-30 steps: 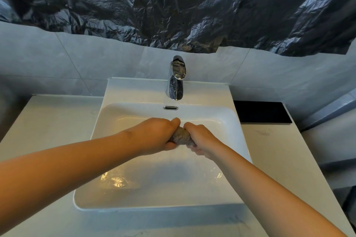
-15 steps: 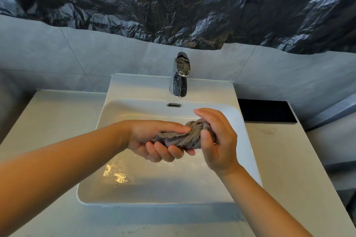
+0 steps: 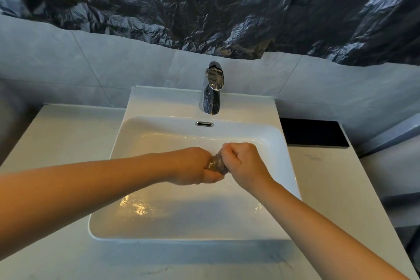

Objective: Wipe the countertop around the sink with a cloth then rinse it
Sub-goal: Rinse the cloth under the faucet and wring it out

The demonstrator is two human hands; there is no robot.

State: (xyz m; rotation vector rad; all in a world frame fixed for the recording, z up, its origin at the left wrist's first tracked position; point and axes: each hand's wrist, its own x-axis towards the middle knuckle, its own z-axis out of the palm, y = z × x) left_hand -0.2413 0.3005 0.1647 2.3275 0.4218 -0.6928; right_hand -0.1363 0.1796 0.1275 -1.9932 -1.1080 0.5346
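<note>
A wet grey cloth point(image 3: 217, 165) is twisted into a tight roll above the white sink point(image 3: 127, 143). My left hand point(image 3: 193, 166) grips its left end and my right hand point(image 3: 243, 163) grips its right end, both fists closed round it. Only a short piece of cloth shows between the fists. Shallow water lies in the basin under my hands. The chrome faucet point(image 3: 212, 91) stands at the back of the sink, and no stream is visible from it. The pale countertop point(image 3: 61, 138) runs on both sides of the sink.
A black rectangular slab point(image 3: 313, 133) lies on the counter at the back right. Grey wall tiles point(image 3: 91, 63) rise behind the sink, with crumpled dark plastic sheeting point(image 3: 204, 2) hanging above them. The counter's right edge drops off near a grey fixture point(image 3: 397, 134).
The cloth was loosened and held more openly half a second ago. Now both fists have closed round it again and twisted it tight, slightly lower over the basin.
</note>
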